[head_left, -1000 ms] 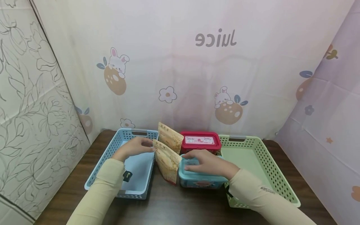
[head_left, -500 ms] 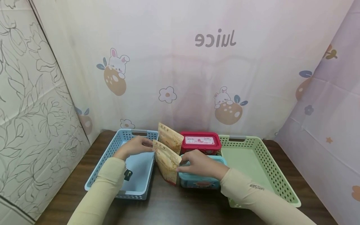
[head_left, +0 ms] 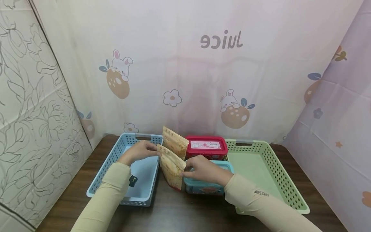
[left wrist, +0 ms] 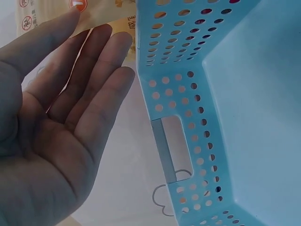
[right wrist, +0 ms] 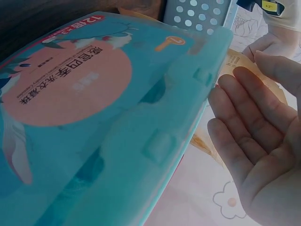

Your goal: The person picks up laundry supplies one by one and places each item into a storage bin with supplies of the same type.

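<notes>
Two tan stand-up pouches stand upright between the baskets, the front pouch [head_left: 172,169] slightly left of and before the back pouch [head_left: 175,141]. My left hand [head_left: 140,150] pinches the front pouch's upper left corner; in the left wrist view its thumb lies over the pouch [left wrist: 101,12] and the other fingers reach behind. At the upper right edge of the same pouch, my right hand [head_left: 204,169] pinches with thumb and fingertips. Under the right hand sits a teal lidded box [head_left: 203,187], large in the right wrist view, where the box [right wrist: 155,136] fills the left side.
A blue perforated basket [head_left: 105,167] stands on the left and a green one, the green basket [head_left: 282,170], on the right. Behind the teal box is a red lidded box [head_left: 207,145]. A printed curtain [head_left: 185,80] hangs behind the dark wooden table [head_left: 171,216].
My right hand has moved left from above the teal box's lid to the front pouch's right edge. The left hand stays at the pouch's left corner.
</notes>
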Tool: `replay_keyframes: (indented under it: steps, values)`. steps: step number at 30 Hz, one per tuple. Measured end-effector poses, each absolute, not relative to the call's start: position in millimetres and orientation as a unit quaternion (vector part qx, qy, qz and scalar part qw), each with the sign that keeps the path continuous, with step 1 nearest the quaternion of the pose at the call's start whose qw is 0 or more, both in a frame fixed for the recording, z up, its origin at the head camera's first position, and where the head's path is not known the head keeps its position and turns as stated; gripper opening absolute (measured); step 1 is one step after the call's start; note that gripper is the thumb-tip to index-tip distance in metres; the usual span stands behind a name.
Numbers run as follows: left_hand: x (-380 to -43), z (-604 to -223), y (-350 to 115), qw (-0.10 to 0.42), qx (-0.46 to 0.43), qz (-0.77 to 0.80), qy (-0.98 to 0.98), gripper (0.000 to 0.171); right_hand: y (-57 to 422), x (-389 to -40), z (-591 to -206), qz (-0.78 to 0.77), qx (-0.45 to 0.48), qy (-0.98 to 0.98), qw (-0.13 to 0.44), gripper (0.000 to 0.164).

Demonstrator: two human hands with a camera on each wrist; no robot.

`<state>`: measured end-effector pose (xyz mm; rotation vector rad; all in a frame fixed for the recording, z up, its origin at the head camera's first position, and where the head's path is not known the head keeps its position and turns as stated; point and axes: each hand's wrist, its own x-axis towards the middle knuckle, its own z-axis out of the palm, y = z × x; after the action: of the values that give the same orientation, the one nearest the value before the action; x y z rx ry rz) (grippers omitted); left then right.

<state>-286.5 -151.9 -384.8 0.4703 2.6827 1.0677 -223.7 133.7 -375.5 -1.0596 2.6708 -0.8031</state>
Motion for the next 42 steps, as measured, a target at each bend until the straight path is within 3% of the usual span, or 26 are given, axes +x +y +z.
replay_keyframes:
  steps: [42]
  values:
    - [-282.4,-378.8,-150.4,0.09,0.173,0.389,0.9,0.023,136.3,-219.2,-366.8,-0.295,-0.354,0.886,0.054,0.014]
